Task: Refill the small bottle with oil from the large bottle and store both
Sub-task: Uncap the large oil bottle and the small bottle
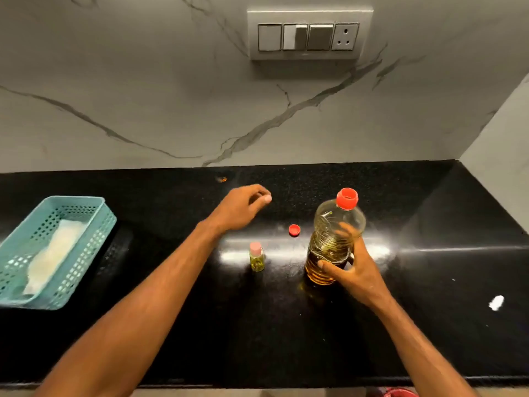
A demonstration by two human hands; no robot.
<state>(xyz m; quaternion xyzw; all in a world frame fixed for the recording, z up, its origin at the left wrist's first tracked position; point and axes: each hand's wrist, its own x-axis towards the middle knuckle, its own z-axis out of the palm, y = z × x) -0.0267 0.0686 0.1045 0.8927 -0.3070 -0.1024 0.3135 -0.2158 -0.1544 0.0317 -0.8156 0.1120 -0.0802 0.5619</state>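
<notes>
The large clear bottle (329, 224), about a third full of amber oil and with a red top, stands upright on the black counter (429, 282). My right hand (355, 270) grips its lower body from the right. A loose red cap (294, 230) lies on the counter just left of it. The small bottle (256, 257), holding yellow oil and wearing a pink cap, stands further left and nearer to me. My left hand (243, 207) hovers beyond the small bottle with its fingers curled together, and I see nothing in them.
A teal perforated basket (94, 224) with a pale cloth or bag inside sits at the counter's left. A white speck (496, 302) lies at the right. The marble wall with a switch panel (309, 35) rises behind, and a side wall closes the right corner.
</notes>
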